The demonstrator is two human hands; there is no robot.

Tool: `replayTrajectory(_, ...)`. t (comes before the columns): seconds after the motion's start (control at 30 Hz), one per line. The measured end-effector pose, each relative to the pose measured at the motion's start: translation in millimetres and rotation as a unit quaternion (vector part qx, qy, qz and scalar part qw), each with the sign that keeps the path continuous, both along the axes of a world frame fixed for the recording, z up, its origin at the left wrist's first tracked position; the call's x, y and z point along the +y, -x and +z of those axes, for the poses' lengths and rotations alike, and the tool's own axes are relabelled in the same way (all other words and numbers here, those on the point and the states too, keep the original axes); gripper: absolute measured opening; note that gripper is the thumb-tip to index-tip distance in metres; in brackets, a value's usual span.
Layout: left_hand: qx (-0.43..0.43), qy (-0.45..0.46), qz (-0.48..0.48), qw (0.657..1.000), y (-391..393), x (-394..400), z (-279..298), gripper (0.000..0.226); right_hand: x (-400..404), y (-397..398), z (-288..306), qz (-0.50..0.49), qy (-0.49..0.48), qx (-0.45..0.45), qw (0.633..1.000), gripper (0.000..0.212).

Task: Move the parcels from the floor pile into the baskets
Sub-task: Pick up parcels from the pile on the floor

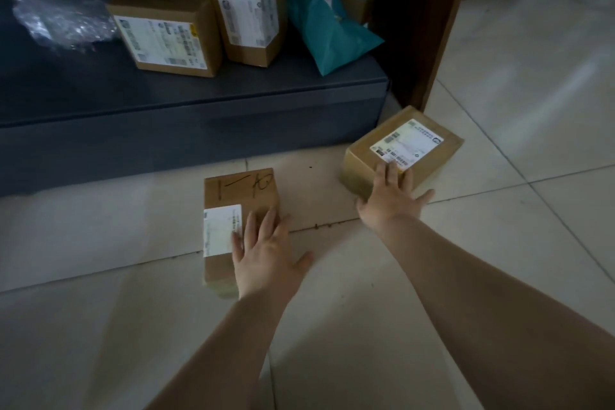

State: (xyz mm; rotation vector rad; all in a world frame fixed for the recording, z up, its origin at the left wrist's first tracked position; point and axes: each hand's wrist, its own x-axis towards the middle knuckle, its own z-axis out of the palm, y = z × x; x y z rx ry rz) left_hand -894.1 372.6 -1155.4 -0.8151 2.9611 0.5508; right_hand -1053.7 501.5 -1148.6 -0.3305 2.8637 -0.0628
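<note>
Parcels sit apart on the tiled floor (499,93): the near box (239,203) lies under the left hand (266,256), the far box (402,146) under the right hand (391,200), each with straight, spread fingers resting on top, gripping nothing. Behind, more boxes (166,30) and a teal bag (326,30) lie on a dark cushion (166,103).

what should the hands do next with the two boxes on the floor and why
Probably curl the fingers round each box: the left hand lies flat on the handwritten box and the right hand on the labelled box, neither gripped yet, both on the tiles.
</note>
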Motion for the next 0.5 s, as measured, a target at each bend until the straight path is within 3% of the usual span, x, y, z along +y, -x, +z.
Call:
replayTrajectory(0.13, -0.025, 0.035, -0.008, 0.999, -2, 1, -5, 0.073, 23, -9, -9, 0.072, -0.021, 0.084, 0.994, 0.080)
replayTrajectory(0.23, -0.031, 0.049, 0.000, 0.998, -5, -1, -3, 0.069, 39, -27, -6, 0.122, 0.012, 0.116, 0.986, 0.065)
replayTrajectory(0.4, -0.004, 0.005, 0.005, 1.000, -3, 1, 8, 0.060, 66, -72, -1, 0.264, 0.166, 0.211, 0.926, 0.030)
replayTrajectory(0.5, 0.007, -0.025, -0.030, 0.999, 3, 11, 15, 0.059, 65, -76, 8, 0.211, 0.247, 0.152, 0.933, 0.021)
